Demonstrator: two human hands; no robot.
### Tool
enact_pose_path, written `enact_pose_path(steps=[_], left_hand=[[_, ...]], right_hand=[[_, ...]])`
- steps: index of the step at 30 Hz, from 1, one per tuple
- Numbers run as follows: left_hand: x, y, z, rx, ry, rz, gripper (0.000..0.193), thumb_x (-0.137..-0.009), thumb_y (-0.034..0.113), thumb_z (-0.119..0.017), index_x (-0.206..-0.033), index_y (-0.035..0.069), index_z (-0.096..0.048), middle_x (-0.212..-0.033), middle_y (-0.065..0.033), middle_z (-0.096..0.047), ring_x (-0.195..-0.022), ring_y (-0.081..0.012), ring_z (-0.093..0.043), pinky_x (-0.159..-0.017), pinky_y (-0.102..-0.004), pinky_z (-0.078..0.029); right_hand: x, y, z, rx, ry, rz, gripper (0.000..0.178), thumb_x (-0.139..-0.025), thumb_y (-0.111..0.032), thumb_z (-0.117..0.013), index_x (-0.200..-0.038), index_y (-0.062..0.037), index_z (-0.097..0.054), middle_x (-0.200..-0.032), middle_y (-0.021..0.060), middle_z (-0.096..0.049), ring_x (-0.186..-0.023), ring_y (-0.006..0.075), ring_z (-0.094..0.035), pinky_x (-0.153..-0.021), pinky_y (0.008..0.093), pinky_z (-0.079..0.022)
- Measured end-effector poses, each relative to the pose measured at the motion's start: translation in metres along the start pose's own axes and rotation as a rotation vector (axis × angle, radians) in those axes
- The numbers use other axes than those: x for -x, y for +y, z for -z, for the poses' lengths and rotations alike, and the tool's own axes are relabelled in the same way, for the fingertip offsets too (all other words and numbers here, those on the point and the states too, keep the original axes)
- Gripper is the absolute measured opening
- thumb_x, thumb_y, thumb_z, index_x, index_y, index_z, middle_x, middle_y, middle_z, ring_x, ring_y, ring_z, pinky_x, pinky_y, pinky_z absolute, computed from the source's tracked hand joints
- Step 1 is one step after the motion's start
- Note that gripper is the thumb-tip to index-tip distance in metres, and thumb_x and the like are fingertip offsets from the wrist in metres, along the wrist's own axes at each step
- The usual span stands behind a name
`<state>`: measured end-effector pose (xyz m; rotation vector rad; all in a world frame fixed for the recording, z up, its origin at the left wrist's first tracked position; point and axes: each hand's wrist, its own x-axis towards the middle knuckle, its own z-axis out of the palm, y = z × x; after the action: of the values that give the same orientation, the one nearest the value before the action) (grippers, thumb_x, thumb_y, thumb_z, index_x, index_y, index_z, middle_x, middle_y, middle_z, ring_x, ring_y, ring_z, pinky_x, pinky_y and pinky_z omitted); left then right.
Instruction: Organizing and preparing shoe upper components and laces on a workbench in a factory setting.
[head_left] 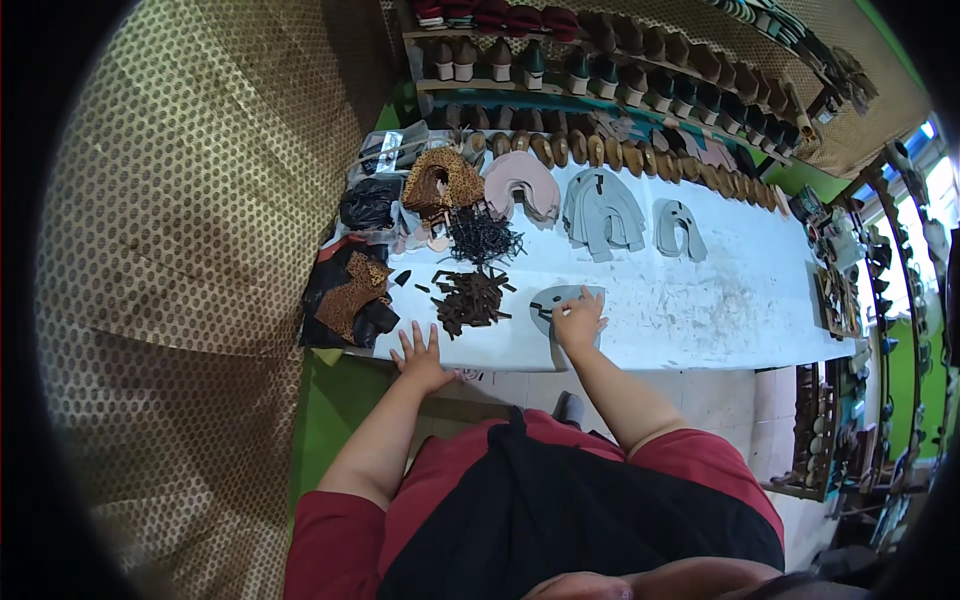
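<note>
My left hand [422, 362] rests at the table's front edge with its fingers spread, holding nothing. My right hand [578, 325] is over a grey curved shoe-upper piece [545, 298] lying flat on the table. Its thumb and forefinger are pinched together; whatever they hold is too small to make out. A short dark strip [543, 311] lies on the grey piece beside these fingertips. Between my hands is a heap of dark brown strips [470, 300], with a tangle of thin black strips [485, 236] behind it.
Stacks of grey upper pieces [603, 215], a pink stack [522, 185] and leopard-print pieces [440, 180] lie farther back on the white table [760, 260]. Black and leopard scraps [350, 295] sit at the left. Wooden shoe lasts [600, 152] line the back, below shelves of shoes [600, 75].
</note>
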<state>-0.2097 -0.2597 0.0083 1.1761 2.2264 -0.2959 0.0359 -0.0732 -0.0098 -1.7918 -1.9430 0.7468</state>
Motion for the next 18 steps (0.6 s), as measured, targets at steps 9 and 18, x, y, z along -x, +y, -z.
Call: enact_pose_path(steps=[9,18], left_hand=[[-0.001,0.002,-0.003,-0.034,0.024,0.014,0.124,-0.073,0.056,-0.077,-0.158,0.025,0.008,-0.161,-0.0167,0.024,-0.148,-0.0454,0.017,-0.113,-0.0686,-0.001],[0.001,0.005,-0.004,-0.046,0.056,0.013,0.124,-0.072,0.053,-0.078,-0.158,0.026,0.007,-0.162,-0.0177,0.021,-0.148,-0.0444,0.014,-0.113,-0.0681,-0.004]], right_hand=[[0.032,0.019,0.007,0.094,0.004,0.1,0.016,-0.083,-0.023,-0.065,-0.08,-0.0087,-0.071,-0.156,0.014,-0.034,-0.149,0.0398,-0.011,-0.112,0.0721,-0.002],[0.031,0.042,-0.001,0.087,0.104,0.196,0.016,-0.083,-0.022,-0.064,-0.076,-0.0089,-0.069,-0.154,0.0144,-0.036,-0.15,0.0379,-0.011,-0.111,0.0733,-0.001]])
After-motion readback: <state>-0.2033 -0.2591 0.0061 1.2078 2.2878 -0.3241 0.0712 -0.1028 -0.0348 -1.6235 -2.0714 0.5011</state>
